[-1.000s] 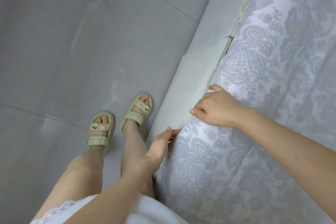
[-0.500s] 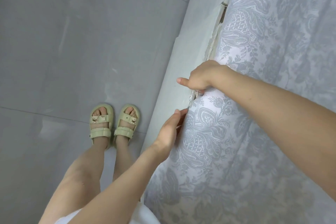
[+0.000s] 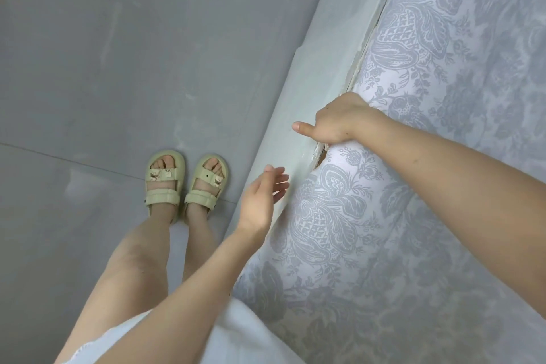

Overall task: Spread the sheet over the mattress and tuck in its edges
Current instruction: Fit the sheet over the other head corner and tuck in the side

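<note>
Here the sheet (image 3: 413, 216) lies spread on the person's right, its long edge meeting the bed frame (image 3: 325, 68) and running from near the body away up the view. The right hand (image 3: 339, 121) sits on that seam, thumb out, fingers hidden in the gap, so its grip is unclear. The left hand (image 3: 260, 198), fingers loose and spread, hovers just beside the edge, nearer the body.

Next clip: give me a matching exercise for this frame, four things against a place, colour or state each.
Things:
1. left hand
2. right hand
3. sheet
4. sandals

Descriptions:
A. pale green, on the grey floor
B. open, fingers spread, holding nothing
C. white with a grey floral print
D. at the sheet's edge, fingers hidden, thumb sticking out

Pairs: 1-B; 2-D; 3-C; 4-A
</note>
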`<act>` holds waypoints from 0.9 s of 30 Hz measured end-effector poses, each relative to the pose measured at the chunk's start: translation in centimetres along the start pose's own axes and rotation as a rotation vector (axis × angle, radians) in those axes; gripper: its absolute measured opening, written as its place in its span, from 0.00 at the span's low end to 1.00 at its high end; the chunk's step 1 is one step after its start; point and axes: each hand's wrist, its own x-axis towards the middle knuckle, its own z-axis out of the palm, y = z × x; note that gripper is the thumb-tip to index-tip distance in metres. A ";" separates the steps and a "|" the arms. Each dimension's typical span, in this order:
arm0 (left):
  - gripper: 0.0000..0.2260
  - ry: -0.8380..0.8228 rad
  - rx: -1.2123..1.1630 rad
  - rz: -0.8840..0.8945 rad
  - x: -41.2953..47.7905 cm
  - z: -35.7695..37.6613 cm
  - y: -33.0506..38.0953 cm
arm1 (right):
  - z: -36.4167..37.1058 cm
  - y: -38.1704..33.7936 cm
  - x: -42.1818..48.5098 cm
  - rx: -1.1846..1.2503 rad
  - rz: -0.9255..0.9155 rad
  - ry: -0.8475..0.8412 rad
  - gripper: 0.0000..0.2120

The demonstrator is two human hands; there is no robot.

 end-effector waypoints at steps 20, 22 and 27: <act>0.32 -0.342 0.303 -0.355 0.3 2.6 -1.8 | 4.3 -5.7 -3.7 -0.108 -0.135 0.143 0.36; 0.33 -0.311 0.335 -0.307 -0.4 1.4 -2.1 | 4.3 -6.0 -3.4 -0.133 -0.133 0.118 0.36; 0.23 -0.016 0.284 -0.161 -3.3 -3.2 -6.4 | 4.5 -6.0 -3.5 -0.076 -0.123 0.170 0.35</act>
